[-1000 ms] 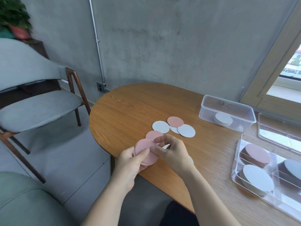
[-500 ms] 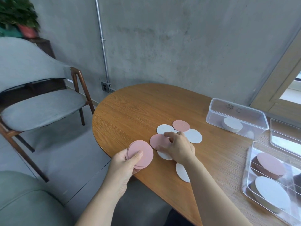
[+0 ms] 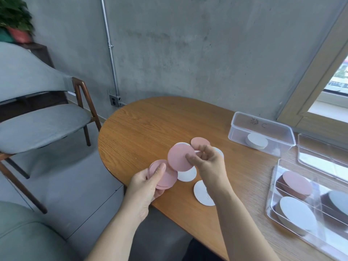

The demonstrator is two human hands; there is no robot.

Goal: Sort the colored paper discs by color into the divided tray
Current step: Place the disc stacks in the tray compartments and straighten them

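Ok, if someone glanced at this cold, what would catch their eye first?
The hands at the near edge of the wooden table: the right hand pinches one pink disc in mid-air, and the left hand grips a stack of pink discs. Loose white discs lie around them, and the clear divided tray at far right holds pink and white stacks.

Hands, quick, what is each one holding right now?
Left hand: holds a stack of pink round paper discs.
Right hand: pinches a single pink round paper disc.
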